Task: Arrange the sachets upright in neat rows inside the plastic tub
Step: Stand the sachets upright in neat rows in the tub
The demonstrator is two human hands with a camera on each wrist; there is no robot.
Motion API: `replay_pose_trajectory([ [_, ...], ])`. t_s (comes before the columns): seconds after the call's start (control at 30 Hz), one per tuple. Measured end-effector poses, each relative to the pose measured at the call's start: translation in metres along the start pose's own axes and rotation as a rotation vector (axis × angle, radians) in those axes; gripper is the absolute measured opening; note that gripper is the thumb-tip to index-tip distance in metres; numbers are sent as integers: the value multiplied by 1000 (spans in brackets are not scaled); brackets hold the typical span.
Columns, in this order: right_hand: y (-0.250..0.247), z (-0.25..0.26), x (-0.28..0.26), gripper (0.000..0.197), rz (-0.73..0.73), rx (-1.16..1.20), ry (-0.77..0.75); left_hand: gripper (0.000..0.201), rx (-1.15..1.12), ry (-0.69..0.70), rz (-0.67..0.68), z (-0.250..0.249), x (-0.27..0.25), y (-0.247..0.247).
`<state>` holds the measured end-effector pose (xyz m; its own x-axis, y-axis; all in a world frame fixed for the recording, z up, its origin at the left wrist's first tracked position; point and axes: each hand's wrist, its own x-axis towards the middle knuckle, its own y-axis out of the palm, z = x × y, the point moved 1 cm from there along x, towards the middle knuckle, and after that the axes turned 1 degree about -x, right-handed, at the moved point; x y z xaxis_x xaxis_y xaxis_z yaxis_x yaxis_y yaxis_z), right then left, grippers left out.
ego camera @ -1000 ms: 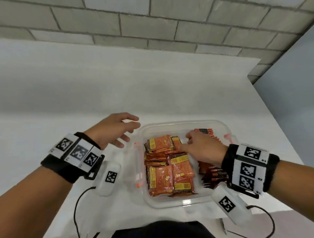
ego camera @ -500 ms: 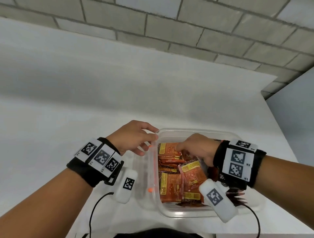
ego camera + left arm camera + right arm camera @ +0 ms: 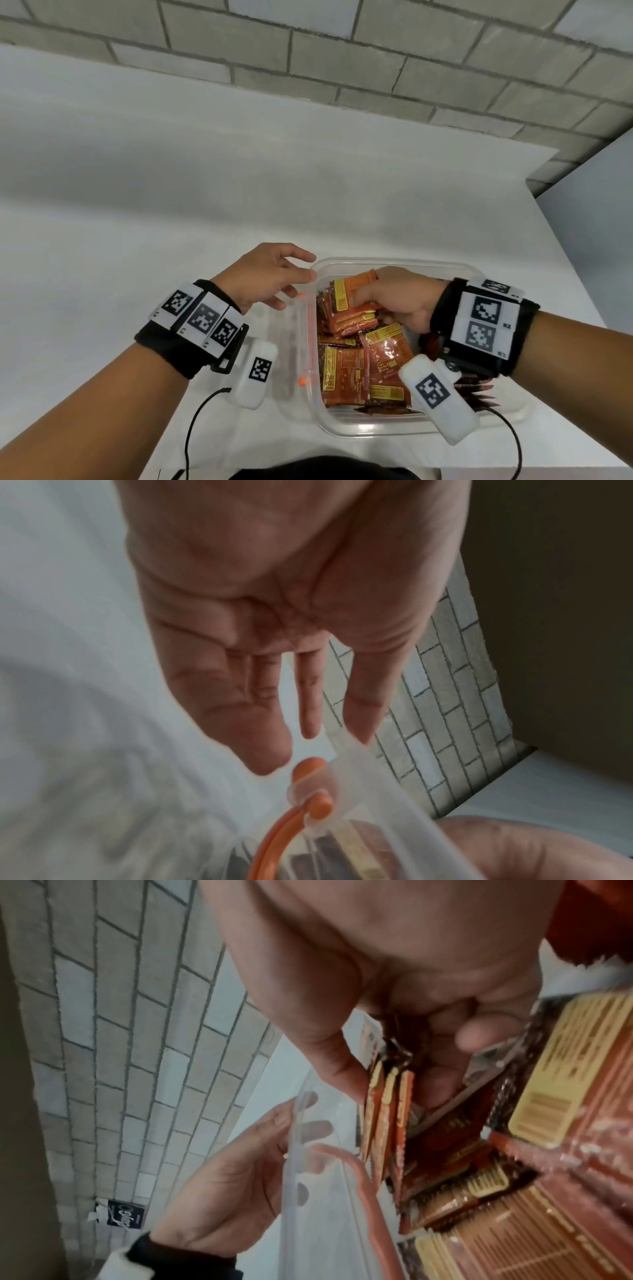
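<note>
— White tabletop [image 3: 171,222] under a block wall; how far along is it?
— Partway, I'd judge. Inside the plastic tub [image 3: 394,430] the sachets [image 3: 346,373] from the middle toward nine o'clock lie flat and overlapping. At about four o'clock a few stand on edge, half hidden by the wrist.
— And the hands?
— The right hand [image 3: 399,299], at twelve o'clock in the tub, pinches a small bundle of sachets [image 3: 385,1112] between thumb and fingers. The left hand [image 3: 263,277] holds nothing, fingers spread, tips against the tub's wall at ten o'clock.
</note>
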<state>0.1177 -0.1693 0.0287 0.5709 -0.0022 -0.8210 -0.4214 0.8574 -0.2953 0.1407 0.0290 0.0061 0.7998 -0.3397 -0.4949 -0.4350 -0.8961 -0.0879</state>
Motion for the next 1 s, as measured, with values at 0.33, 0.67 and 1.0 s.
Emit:
replay_pose_trajectory([
  [0.33,-46,2,-80,28,148,451,-563,58,-365,153,225,-55,-33,33],
  [0.67,-61,-8,-86,44,-596,-189,-825,26,-729,114,396,-75,-20,97],
  [1.0,-88,-29,-82,51,-584,-363,-928,33,-735,77,460,-70,-10,111],
])
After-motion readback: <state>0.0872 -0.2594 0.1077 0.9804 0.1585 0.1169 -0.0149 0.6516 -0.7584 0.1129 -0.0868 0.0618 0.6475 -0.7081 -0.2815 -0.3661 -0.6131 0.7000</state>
